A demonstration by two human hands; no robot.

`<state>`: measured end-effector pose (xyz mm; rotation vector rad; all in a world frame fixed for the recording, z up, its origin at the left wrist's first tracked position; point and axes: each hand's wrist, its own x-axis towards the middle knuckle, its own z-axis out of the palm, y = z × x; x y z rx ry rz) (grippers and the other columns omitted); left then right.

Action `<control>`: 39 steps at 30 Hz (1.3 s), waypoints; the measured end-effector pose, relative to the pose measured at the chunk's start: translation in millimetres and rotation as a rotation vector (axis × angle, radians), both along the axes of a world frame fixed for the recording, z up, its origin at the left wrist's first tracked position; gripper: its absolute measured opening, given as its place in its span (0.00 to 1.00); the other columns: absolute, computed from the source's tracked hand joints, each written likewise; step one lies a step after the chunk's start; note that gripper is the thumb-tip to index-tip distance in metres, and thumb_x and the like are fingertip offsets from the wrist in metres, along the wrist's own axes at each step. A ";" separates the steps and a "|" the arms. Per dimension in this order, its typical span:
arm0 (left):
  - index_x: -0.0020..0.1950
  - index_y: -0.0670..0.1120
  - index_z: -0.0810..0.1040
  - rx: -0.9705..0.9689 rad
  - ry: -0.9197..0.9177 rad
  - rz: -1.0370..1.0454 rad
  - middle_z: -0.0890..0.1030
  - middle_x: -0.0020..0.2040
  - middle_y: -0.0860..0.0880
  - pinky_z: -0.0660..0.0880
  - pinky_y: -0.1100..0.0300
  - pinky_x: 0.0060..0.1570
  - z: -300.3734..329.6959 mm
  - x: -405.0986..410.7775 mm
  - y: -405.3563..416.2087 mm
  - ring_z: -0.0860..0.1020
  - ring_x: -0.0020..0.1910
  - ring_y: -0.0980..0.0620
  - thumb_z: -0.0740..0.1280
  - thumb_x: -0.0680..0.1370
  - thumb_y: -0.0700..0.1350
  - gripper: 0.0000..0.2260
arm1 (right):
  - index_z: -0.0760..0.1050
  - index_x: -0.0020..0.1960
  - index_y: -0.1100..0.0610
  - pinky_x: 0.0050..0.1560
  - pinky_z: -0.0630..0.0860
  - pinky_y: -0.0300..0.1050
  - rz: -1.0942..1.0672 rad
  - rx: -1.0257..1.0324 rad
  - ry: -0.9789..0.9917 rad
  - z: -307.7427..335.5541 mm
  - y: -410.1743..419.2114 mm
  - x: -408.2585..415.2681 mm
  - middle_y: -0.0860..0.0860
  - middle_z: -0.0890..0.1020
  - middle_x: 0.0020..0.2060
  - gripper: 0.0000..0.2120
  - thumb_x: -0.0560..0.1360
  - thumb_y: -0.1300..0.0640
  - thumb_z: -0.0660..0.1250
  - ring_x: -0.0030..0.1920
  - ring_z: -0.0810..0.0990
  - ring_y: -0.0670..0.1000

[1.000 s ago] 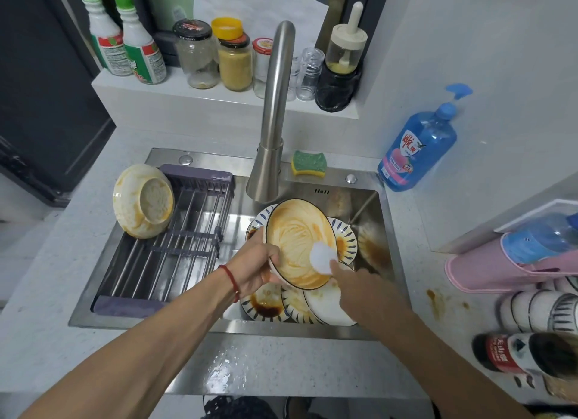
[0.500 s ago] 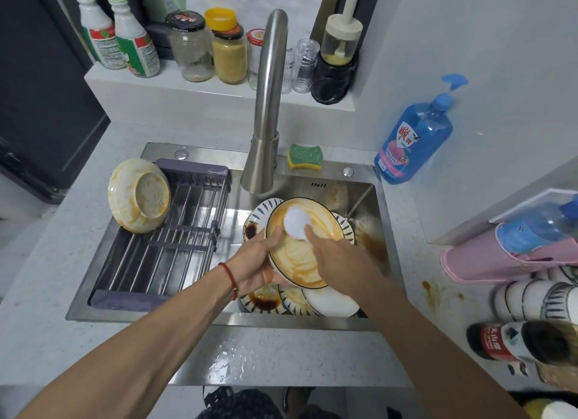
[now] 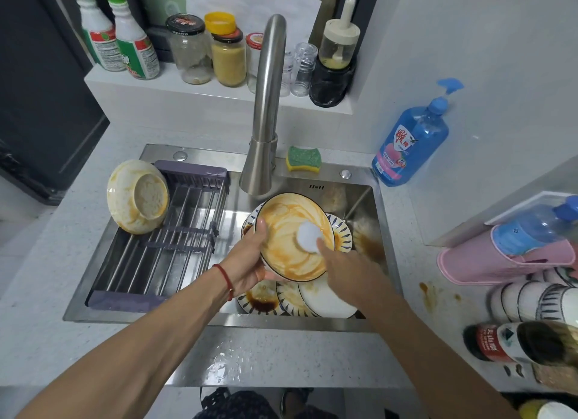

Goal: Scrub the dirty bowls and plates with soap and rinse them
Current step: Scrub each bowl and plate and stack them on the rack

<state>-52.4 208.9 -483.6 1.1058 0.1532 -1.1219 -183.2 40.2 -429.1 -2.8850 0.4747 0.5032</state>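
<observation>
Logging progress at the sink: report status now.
Left hand grips stained bowl by rim. Right hand presses white scrub pad inside it. Dirty plates stacked beneath; nothing blocking.

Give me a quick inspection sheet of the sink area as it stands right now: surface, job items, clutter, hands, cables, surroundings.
Surface: pale speckled counter, wet at the front edge, brown spill right of the steel sink.
Job's things: orange-stained bowl tilted over the sink; white scrubber pressed inside it; stained plates stacked beneath; second dirty bowl leaning on the drying rack.
Clutter: green sponge behind the basin; blue soap bottle; jars and spray bottles on the ledge.
Hands: left hand grips the bowl's rim; right hand holds the scrubber.
Cables: nothing seen.
Surroundings: faucet, no water visible; stacked bowls far right.
</observation>
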 end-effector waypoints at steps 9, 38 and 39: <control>0.76 0.51 0.69 0.044 -0.044 0.037 0.81 0.67 0.42 0.82 0.31 0.44 4.0 10.2 5.1 0.84 0.59 0.38 0.60 0.75 0.67 0.33 | 0.53 0.81 0.44 0.42 0.71 0.49 -0.043 0.121 0.019 -3.1 13.4 -5.0 0.51 0.78 0.48 0.26 0.86 0.57 0.52 0.44 0.74 0.53; 0.70 0.56 0.74 0.159 0.076 0.004 0.81 0.63 0.38 0.84 0.40 0.35 9.3 31.0 27.1 0.83 0.56 0.30 0.58 0.80 0.34 0.24 | 0.69 0.76 0.53 0.56 0.69 0.27 -0.149 0.361 -0.461 -33.7 -36.6 -4.0 0.48 0.74 0.69 0.32 0.75 0.59 0.75 0.60 0.73 0.44; 0.71 0.54 0.75 0.146 0.134 -0.012 0.82 0.63 0.37 0.84 0.41 0.35 8.1 30.1 28.1 0.83 0.55 0.30 0.58 0.79 0.34 0.24 | 0.70 0.75 0.53 0.56 0.68 0.25 -0.111 0.407 -0.470 -32.8 -32.4 -4.4 0.48 0.73 0.69 0.34 0.72 0.58 0.78 0.61 0.72 0.43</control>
